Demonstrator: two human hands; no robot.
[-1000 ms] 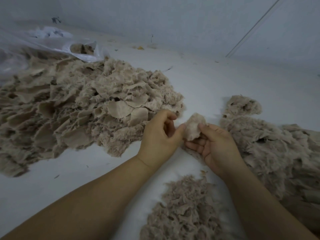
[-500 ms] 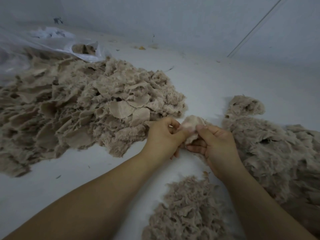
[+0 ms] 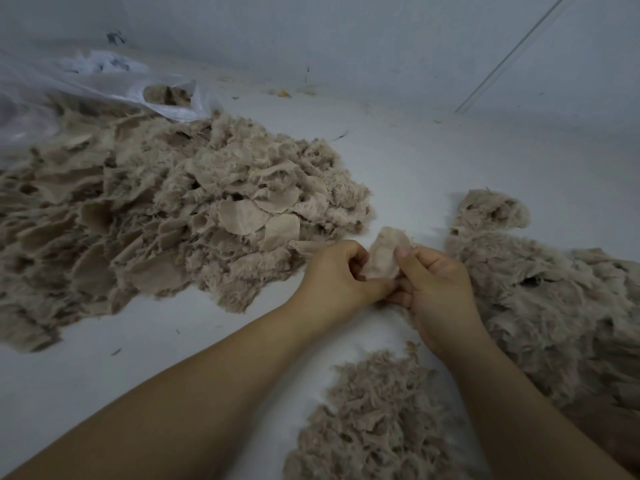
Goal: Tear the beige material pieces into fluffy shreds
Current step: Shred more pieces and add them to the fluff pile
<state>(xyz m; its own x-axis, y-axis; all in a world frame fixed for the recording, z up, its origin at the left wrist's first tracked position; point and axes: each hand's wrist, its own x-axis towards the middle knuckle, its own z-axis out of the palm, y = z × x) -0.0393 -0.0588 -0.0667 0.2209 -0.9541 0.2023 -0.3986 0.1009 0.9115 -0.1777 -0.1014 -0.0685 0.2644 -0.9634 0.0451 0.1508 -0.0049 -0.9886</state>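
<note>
Both hands' grip pinches beige piece (image 3: 382, 256) | white floor (image 3: 433, 157) | grey wall (image 3: 346, 36)

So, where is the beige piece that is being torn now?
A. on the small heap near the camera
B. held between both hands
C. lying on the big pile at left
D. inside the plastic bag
B: the left hand and right hand both pinch the piece above the table.

A small beige piece (image 3: 384, 256) stands upright, pinched between both hands. A big pile of flat pieces (image 3: 166, 216) lies left, fluffy shreds (image 3: 377, 420) lie nearest, and another fluffy heap (image 3: 540, 306) lies right.
</note>
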